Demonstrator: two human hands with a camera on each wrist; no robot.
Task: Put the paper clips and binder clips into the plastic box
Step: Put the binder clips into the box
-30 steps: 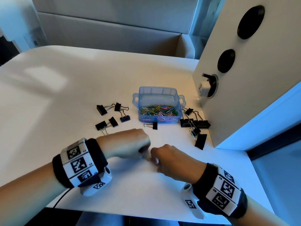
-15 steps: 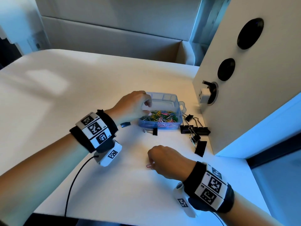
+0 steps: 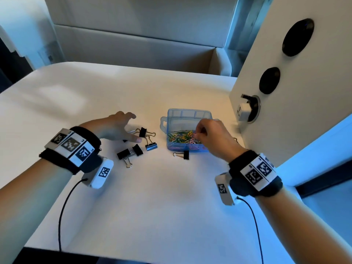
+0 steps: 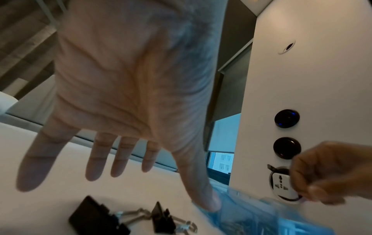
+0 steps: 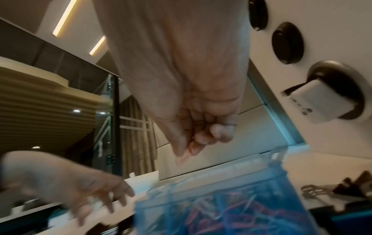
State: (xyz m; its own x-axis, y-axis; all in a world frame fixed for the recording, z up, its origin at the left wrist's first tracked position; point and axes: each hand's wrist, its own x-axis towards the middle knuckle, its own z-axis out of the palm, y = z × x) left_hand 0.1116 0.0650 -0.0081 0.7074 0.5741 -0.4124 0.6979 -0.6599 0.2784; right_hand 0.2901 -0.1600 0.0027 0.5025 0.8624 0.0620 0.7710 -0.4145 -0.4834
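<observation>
The blue plastic box (image 3: 172,121) stands mid-table with coloured paper clips (image 3: 179,138) heaped inside. My right hand (image 3: 198,131) hovers over it, thumb and fingers pinching what looks like a pink paper clip; the right wrist view shows the fingertips (image 5: 181,149) pressed together above the box (image 5: 231,198). My left hand (image 3: 133,128) is spread open just above several black binder clips (image 3: 142,132) left of the box, holding nothing. In the left wrist view the palm (image 4: 130,79) faces down over two binder clips (image 4: 96,219). One more binder clip (image 3: 183,154) lies in front of the box.
A white upright panel (image 3: 297,115) rises right of the box, with a white plug adapter (image 3: 245,111) in its socket and two black round holes. Binder clips right of the box are mostly hidden behind my right hand. Black cables trail from both wrist cameras over the table's front edge (image 3: 133,252).
My left hand has left the box and swung left, opening over the binder clips. My right hand has risen from the table's front area to above the box, fingers still pinched.
</observation>
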